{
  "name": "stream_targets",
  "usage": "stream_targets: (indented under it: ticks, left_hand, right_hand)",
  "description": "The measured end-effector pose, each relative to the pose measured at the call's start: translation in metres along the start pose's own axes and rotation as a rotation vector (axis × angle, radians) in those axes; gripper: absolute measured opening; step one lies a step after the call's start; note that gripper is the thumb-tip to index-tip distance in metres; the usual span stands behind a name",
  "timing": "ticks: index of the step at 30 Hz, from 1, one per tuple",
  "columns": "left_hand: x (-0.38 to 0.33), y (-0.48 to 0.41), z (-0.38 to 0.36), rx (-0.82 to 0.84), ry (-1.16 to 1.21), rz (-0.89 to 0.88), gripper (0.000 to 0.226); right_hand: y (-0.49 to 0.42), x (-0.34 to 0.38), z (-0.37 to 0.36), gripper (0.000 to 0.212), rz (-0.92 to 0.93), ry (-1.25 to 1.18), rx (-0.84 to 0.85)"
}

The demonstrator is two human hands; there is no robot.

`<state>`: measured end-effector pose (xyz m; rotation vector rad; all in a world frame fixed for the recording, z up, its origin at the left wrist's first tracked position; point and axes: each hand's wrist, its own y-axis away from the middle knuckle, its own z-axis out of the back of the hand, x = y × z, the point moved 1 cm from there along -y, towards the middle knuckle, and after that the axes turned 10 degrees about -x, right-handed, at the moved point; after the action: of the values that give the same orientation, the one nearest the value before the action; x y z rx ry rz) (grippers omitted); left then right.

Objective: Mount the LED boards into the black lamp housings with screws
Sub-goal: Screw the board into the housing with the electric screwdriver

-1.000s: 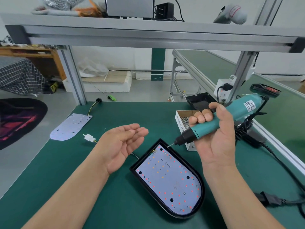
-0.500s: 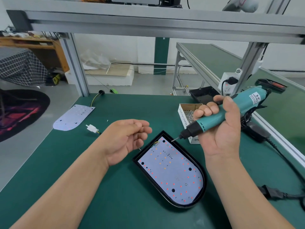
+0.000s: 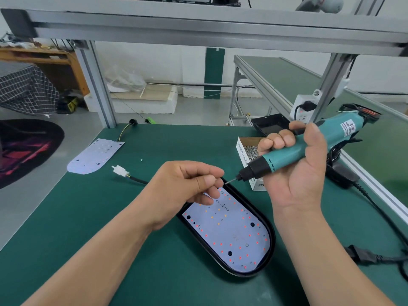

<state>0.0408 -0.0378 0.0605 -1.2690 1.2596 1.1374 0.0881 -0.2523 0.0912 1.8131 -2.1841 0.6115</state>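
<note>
A black lamp housing [image 3: 271,244] lies on the green bench with a white LED board [image 3: 223,230] seated inside it. My right hand [image 3: 298,182] grips a teal electric screwdriver [image 3: 284,155], its bit pointing left over the housing's far end. My left hand [image 3: 183,191] hovers over that end, thumb and forefinger pinched together right at the bit's tip, on what seems to be a small screw, mostly hidden by the fingertips.
A white box of screws [image 3: 242,146] stands behind the screwdriver, with a black tray [image 3: 270,124] beyond it. A spare LED board [image 3: 95,156] and a white connector [image 3: 120,170] lie at the left. The driver's black cable [image 3: 375,206] runs along the right edge.
My left hand turned from palm-up and open to fingers curled and pinched, and moved right up to the bit. The screwdriver stayed over the housing's far end.
</note>
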Motion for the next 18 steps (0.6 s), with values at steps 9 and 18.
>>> stream_targets:
  ticks: [9,18]
  left_hand:
    - [0.004,0.007,-0.015,0.058,0.033,0.061,0.021]
    - [0.001,0.008,-0.015,-0.012,0.162,0.139,0.011]
  right_hand:
    - [0.001,0.004,-0.002,0.02,0.009,-0.005,0.037]
    - [0.0,0.002,0.0,0.02,0.009,0.017,0.042]
